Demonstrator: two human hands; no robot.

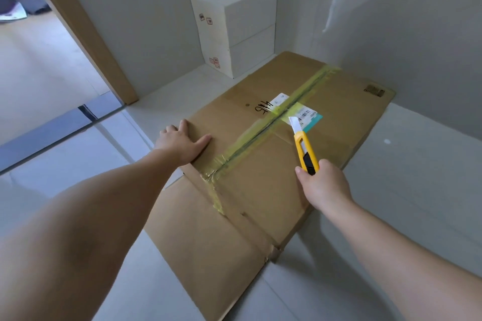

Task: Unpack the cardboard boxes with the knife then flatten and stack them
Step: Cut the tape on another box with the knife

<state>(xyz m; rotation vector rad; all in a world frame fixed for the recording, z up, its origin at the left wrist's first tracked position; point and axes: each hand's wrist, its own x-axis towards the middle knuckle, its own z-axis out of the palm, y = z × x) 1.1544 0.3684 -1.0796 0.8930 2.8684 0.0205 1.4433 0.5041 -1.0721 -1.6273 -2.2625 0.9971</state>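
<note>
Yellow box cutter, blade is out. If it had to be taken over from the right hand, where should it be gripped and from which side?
Probably the yellow handle of the box cutter, mid-body, between the right hand and the blade. Come from the side, across the narrow body, fingers behind the bare blade, which points away toward the label. The black slider end is already covered by that hand.

Head camera, looking down, near floor [391,190].

L hand [182,142] flat; R hand [324,185] prob. fisted.
</note>
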